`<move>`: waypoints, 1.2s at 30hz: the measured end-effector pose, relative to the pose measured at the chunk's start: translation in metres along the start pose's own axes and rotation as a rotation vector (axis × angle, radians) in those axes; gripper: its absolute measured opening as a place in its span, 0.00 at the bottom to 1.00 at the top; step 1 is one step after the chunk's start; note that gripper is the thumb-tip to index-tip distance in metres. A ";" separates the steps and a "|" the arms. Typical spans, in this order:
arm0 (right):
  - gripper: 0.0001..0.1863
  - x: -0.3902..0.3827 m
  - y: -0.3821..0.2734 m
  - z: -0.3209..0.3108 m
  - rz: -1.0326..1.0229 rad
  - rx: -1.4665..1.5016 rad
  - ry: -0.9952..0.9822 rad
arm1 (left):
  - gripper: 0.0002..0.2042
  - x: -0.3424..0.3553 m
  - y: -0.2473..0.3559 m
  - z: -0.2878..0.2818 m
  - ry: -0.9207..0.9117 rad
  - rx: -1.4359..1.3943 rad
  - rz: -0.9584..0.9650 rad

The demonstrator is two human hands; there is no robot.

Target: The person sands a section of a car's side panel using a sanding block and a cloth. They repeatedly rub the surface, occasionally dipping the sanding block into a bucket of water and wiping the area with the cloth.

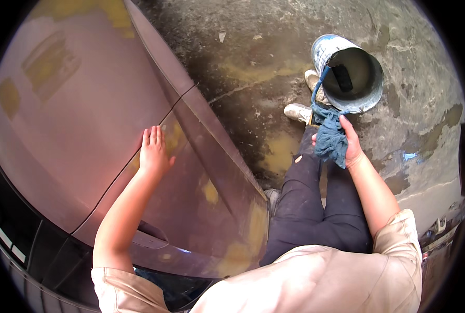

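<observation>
My left hand [155,150] lies flat on the mauve car body [102,125], fingers stretched out beside the dark seam between two panels. Yellowish patches mark the paint around it, one right by my fingers. On the other side, my right hand [352,140] grips a crumpled blue cloth [330,138] that hangs down in front of my legs. A twisted strip of the cloth appears to reach up toward the rim of a metal bucket [326,46]. Inside the bucket are murky liquid and a dark block-shaped thing [342,78].
The bucket stands on a stained, wet concrete floor [274,31], close to my white shoes [298,111]. A door handle [150,236] and dark window glass [8,219] lie along the near side of the car. Scattered items [440,225] show at the far right edge.
</observation>
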State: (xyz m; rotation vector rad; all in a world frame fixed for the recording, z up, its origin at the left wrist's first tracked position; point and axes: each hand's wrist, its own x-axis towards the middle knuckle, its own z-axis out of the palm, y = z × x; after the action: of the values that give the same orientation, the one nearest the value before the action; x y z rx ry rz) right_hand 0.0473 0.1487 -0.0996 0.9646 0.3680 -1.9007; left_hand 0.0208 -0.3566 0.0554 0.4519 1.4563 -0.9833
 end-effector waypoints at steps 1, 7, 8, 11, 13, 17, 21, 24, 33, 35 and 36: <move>0.38 -0.001 -0.006 -0.003 -0.006 0.019 -0.007 | 0.47 -0.002 0.000 -0.003 -0.011 -0.009 0.000; 0.31 -0.010 -0.051 -0.033 -0.098 -0.323 0.216 | 0.32 -0.004 0.028 -0.023 0.177 -0.472 -0.047; 0.27 0.000 -0.058 -0.046 -0.127 -0.433 0.312 | 0.21 -0.002 0.041 -0.026 0.351 -0.647 0.024; 0.31 0.048 -0.077 -0.090 -0.380 -0.803 0.613 | 0.16 0.021 0.090 -0.051 0.413 -0.856 0.144; 0.41 0.092 -0.091 -0.170 -0.549 -1.267 0.686 | 0.14 0.044 0.122 -0.077 0.502 -0.999 0.194; 0.46 0.179 -0.100 -0.212 -0.405 -1.979 0.771 | 0.13 0.087 0.193 -0.105 0.651 -1.315 0.241; 0.37 0.230 -0.130 -0.325 -0.003 -2.435 0.794 | 0.13 0.121 0.251 -0.118 0.669 -1.555 0.404; 0.36 0.257 -0.125 -0.329 0.141 -2.380 0.787 | 0.11 0.138 0.278 -0.110 0.652 -1.652 0.386; 0.34 0.172 -0.102 -0.249 -0.447 -1.442 0.665 | 0.09 0.116 0.269 -0.109 0.689 -1.987 0.419; 0.36 0.127 -0.086 -0.179 -0.473 -1.311 0.714 | 0.18 0.094 0.252 -0.123 0.641 -2.119 0.502; 0.38 0.105 -0.076 -0.153 -0.568 -1.310 0.660 | 0.24 0.086 0.244 -0.131 0.614 -2.154 0.569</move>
State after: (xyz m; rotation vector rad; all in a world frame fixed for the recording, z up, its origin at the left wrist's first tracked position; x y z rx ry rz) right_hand 0.0282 0.2156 -0.2876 0.5067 2.1103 -1.2154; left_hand 0.1151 -0.1417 -0.1149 -0.5159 1.8701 1.4280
